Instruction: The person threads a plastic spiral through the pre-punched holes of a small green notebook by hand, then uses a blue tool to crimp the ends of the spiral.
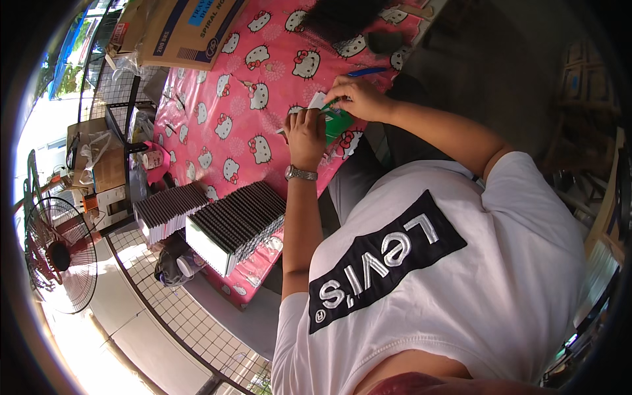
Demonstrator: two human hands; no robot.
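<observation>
A small green-covered notebook [338, 125] with a white part [317, 101] showing at its far side lies at the table's near edge. My left hand [306, 137], with a metal wristwatch [301, 173] behind it, is closed over the notebook's left side, the fingers bent across it. My right hand [359, 99] is pinched at the notebook's far edge; what sits between its fingertips is too small to make out. Just beyond the right hand lies a blue pen-like tool [367, 71].
Two rows of black spiral-bound notebooks [240, 214] stand at the table's left end. A cardboard box [191, 33] sits at the far left on the pink patterned tablecloth [230, 105]. A dark bundle [342, 20] lies at the far edge. A fan [59, 255] stands left.
</observation>
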